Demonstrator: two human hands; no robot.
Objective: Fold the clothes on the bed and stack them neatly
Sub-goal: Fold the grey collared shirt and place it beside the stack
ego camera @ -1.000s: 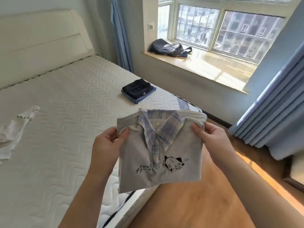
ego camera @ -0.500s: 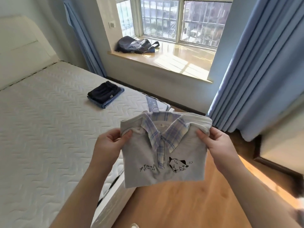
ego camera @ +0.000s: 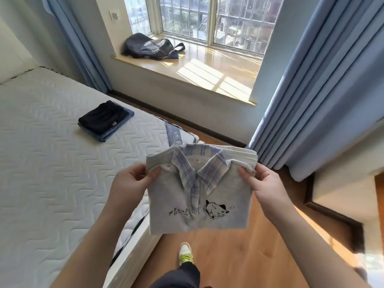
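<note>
Compared with a second ago, the view has been swung right and away from the headboard, so the white garment once seen on the left of the mattress is out of frame and a sneaker is now seen on the wooden floor; the folded polo shirt is still held up in the air, just past the corner of the bed and above the floor. It's folded into a neat, roughly square packet: light grey knit, a blue-and-white plaid collar and placket laid flat on top, a small round size tag inside the neck, black scribbled lettering on the lower left and a little black cartoon cat print beside it. Its upper left corner is pinched by the left hand, thumb on the front and fingers tucked behind, and the upper right corner is pinched the same way by the right hand. Further back on the quilted mattress, a stack of folded dark clothes is seen, well apart from the shirt. A dark backpack is left on the sunny windowsill, with blue curtains hung either side.
</note>
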